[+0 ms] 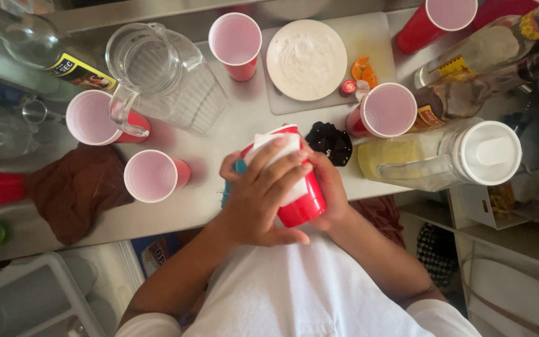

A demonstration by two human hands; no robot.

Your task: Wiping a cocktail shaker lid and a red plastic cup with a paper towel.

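A red plastic cup (pixel 302 206) lies tilted on its side above the counter's near edge, held between both hands. My left hand (pixel 258 193) presses a folded white paper towel (pixel 269 148) over the cup's wall near the mouth. My right hand (pixel 329 187) grips the cup from the right side, fingers wrapped behind it. A small teal item (pixel 238 166) shows just behind my left thumb. A black scrunchie-like cloth (pixel 330 143) lies right behind the cup.
Several empty red cups (pixel 153 176) stand on the steel counter (pixel 188 206), with a clear glass pitcher (pixel 157 72), a white plate (pixel 307 59) on a cutting board, orange pieces (pixel 364 72), bottles (pixel 469 93), a lidded pitcher of yellow liquid (pixel 432 159) and a brown cloth (pixel 76 190).
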